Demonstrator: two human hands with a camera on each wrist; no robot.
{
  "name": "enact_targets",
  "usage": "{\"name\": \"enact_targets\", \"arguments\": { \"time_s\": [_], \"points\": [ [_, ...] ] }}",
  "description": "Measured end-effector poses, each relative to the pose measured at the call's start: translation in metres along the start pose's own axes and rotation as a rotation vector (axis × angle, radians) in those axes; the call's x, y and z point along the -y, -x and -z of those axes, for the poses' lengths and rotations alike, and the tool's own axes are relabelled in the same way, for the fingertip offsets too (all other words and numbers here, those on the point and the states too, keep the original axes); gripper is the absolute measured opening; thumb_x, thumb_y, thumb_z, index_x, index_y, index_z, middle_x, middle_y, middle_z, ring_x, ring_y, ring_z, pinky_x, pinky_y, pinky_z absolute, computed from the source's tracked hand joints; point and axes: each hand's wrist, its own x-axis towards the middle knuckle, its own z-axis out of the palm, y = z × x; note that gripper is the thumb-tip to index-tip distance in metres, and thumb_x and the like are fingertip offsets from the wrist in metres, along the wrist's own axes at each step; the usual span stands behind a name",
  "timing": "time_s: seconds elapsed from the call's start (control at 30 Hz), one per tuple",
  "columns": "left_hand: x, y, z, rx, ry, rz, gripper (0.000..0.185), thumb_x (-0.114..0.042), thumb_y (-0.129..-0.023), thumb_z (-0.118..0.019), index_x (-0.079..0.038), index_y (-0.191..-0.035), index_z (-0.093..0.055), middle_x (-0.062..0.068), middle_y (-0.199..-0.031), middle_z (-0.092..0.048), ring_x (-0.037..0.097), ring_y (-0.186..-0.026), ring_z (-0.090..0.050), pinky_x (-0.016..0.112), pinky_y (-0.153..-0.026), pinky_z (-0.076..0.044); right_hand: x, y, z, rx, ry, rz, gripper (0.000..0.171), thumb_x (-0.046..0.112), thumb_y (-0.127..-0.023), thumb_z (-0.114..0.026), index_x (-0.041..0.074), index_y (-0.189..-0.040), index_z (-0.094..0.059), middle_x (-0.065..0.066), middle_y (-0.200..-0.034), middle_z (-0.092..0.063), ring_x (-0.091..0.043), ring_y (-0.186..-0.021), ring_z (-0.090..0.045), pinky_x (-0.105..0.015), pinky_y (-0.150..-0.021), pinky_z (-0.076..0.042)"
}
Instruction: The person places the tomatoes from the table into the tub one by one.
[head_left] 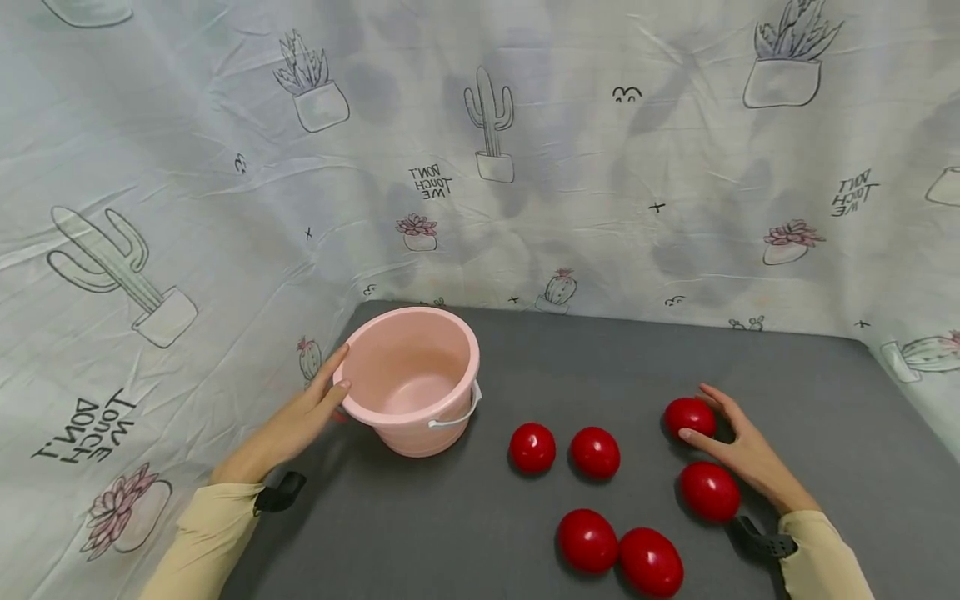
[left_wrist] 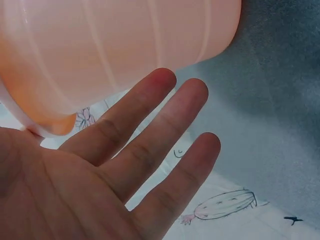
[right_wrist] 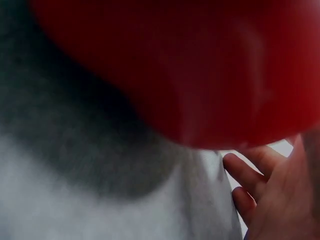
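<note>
A pink bucket with a pale handle stands at the left of the grey table. My left hand holds its near-left rim, with the thumb over the edge. Three fingers of that hand extend below the bucket's side in the left wrist view. On the right, my right hand is around a shiny red ball, thumb on the near side and fingers spread behind it. A second red ball lies beside that palm and fills the top of the right wrist view. Whether the right fingertips press the farther ball is hidden.
Two red balls, one left and one right, sit right of the bucket. Nearer the front, another red ball lies against a neighbouring red ball. A white cactus-print curtain borders the table's back and left.
</note>
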Motion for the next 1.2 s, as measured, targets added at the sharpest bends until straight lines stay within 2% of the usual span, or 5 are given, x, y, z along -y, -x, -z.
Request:
{"name": "enact_targets", "arguments": {
  "time_s": [0.2,0.3,0.5,0.77,1.2],
  "points": [
    [0.009,0.015,0.000,-0.011,0.002,0.044,0.063,-0.052,-0.108,-0.034,-0.049,-0.160,0.002,0.020,-0.136,-0.061,0.029,-0.106,-0.069,0.056,-0.095,-0.050,0.008,-0.003,-0.006,0.038,0.057,0.000,0.078,0.046,-0.097,-0.063,0.017,-0.160,-0.027,-0.029,-0.156,-0.034,-0.046,-0.135,-0.038,-0.073,-0.095,-0.039],
    [0.012,0.020,0.000,-0.016,0.016,0.043,0.063,-0.050,-0.109,-0.034,-0.048,-0.160,0.002,0.019,-0.136,-0.060,0.029,-0.107,-0.068,0.055,-0.095,-0.050,0.011,-0.002,-0.006,0.022,0.034,-0.008,0.073,0.046,-0.098,-0.062,0.018,-0.159,-0.032,-0.017,-0.150,-0.046,-0.024,-0.128,-0.048,-0.055,-0.094,-0.047],
    [0.011,0.019,0.003,0.004,0.036,0.043,0.062,-0.056,-0.107,-0.033,-0.055,-0.157,0.004,0.013,-0.123,-0.068,0.031,-0.113,-0.067,0.057,-0.100,-0.047,0.015,0.009,0.006,0.013,-0.412,0.095,0.056,0.020,-0.107,-0.050,0.022,-0.159,-0.032,0.023,-0.128,-0.054,0.010,-0.108,-0.054,-0.012,-0.085,-0.047],
    [0.000,0.004,0.007,0.014,0.020,0.019,0.062,-0.061,-0.105,-0.032,-0.058,-0.155,0.005,0.017,-0.141,-0.059,0.040,-0.125,-0.061,0.065,-0.105,-0.041,0.054,0.003,0.026,0.179,-1.114,0.406,0.051,-0.001,-0.107,-0.026,0.012,-0.156,-0.032,-0.001,-0.147,-0.046,-0.016,-0.125,-0.062,-0.026,-0.099,-0.053],
    [-0.004,0.005,0.011,0.066,0.007,0.040,0.064,-0.064,-0.104,-0.029,-0.057,-0.155,0.011,0.014,-0.119,-0.071,0.030,-0.118,-0.066,0.063,-0.104,-0.042,0.141,-0.040,0.033,0.105,-1.378,0.315,0.047,0.011,-0.106,-0.037,0.021,-0.151,-0.031,0.000,-0.152,-0.035,-0.026,-0.136,-0.045,-0.038,-0.104,-0.052]
  ]
}}
